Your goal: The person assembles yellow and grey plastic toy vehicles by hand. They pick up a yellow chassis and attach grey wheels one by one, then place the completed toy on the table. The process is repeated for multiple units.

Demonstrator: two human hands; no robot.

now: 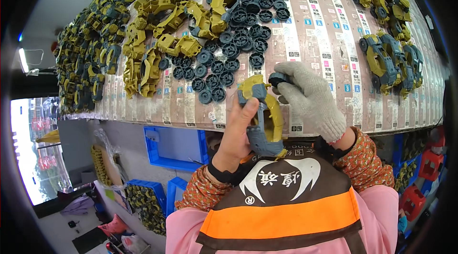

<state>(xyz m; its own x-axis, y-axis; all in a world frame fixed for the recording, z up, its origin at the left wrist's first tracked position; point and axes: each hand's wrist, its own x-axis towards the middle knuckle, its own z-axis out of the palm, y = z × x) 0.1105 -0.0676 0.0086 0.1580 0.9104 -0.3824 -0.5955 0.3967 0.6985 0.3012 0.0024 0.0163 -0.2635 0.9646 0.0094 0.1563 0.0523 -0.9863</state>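
Observation:
My bare left hand (239, 127) is closed around a yellow and grey-blue plastic toy car body (272, 119), held upright over the table's near edge with the thumb across it. In my gloved right hand (312, 99), a dark toy wheel (279, 79) is pinched between thumb and fingers, close beside the upper right of the car body. Whether wheel and body touch, I cannot tell. Beyond my left hand, loose dark spoked wheels (218, 95) lie spread on the table. Next to them is a pile of yellow car body shells (143, 70).
The table (305, 39) is covered with printed sheeting. Many toy cars are heaped at the far left (86, 58). Cars with wheels (393, 63) stand at the right. Below the table edge are a blue crate (174, 146), a bin of parts (145, 206) and red stools (429, 165).

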